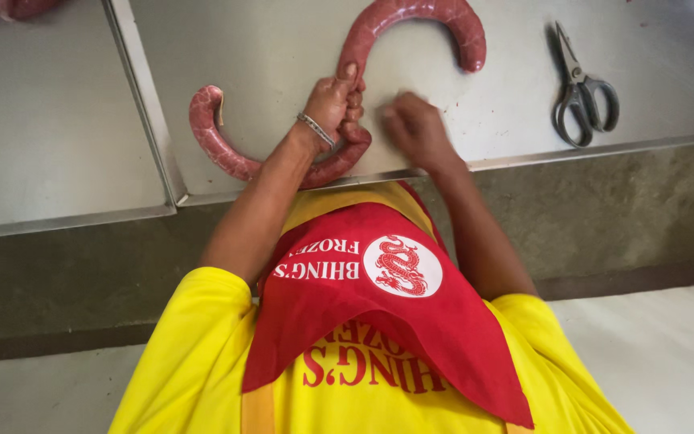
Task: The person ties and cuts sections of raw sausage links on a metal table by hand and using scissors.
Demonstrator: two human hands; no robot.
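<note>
A long dark red sausage (411, 12) lies in an S curve on the steel table (283, 48). One loop arches at the far side, and the other loop (214, 145) bends toward the table's near edge. My left hand (332, 103), with a thin bracelet on the wrist, is shut around the sausage where the two loops meet, thumb pointing up along it. My right hand (414, 127) rests just right of it on the table. It is blurred, with its fingers curled in, and nothing shows in it.
Grey-handled scissors (581, 100) lie on the table to the right. A second steel surface (42, 120) adjoins on the left across a raised seam, with a bit of red meat (10, 6) at its far corner. My yellow shirt and red apron (379, 321) fill the foreground.
</note>
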